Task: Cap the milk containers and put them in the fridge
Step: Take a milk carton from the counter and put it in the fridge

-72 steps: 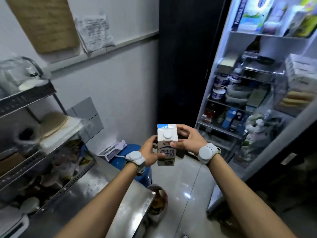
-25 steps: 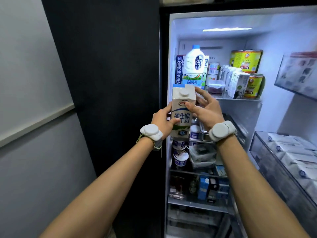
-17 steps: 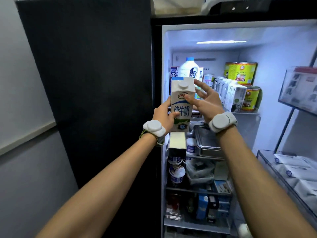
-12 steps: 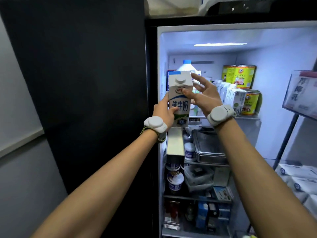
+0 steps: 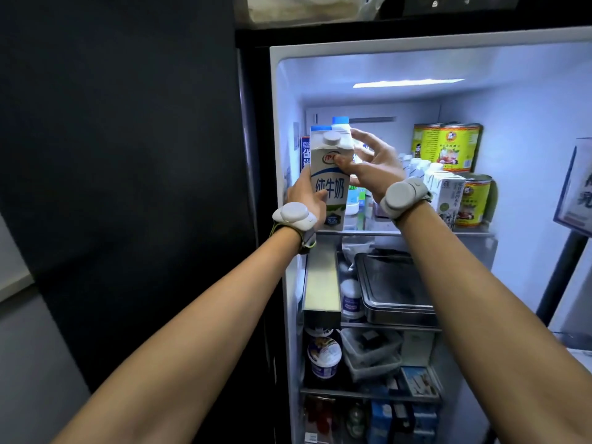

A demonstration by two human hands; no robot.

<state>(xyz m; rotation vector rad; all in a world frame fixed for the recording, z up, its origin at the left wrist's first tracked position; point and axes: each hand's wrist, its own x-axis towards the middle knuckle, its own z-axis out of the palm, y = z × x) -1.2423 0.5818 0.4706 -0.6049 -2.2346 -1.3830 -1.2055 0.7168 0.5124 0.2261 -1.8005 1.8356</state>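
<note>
**Desk:** Where is the milk going?

**Photographer:** A person is holding a white gable-top milk carton (image 5: 330,184) with blue lettering, grey round cap on, upright at the front left corner of the lit fridge's top shelf (image 5: 423,233). Its base is hanging level with the shelf's front edge; I cannot tell whether it is touching.

**Desk:** And the grip?

**Photographer:** The left hand (image 5: 304,197) is wrapping its fingers round the lower left side. The right hand (image 5: 371,166) is pinching the upper part, thumb on the front, fingers fanning behind.

**Desk:** What is the placement asking for?

**Photographer:** Probably keeping it upright and sliding it straight in. A blue-capped white plastic jug (image 5: 340,123) is standing just behind, and small white cartons (image 5: 445,193) are crowding the right. Release should be waiting until the base is resting flat.
</note>
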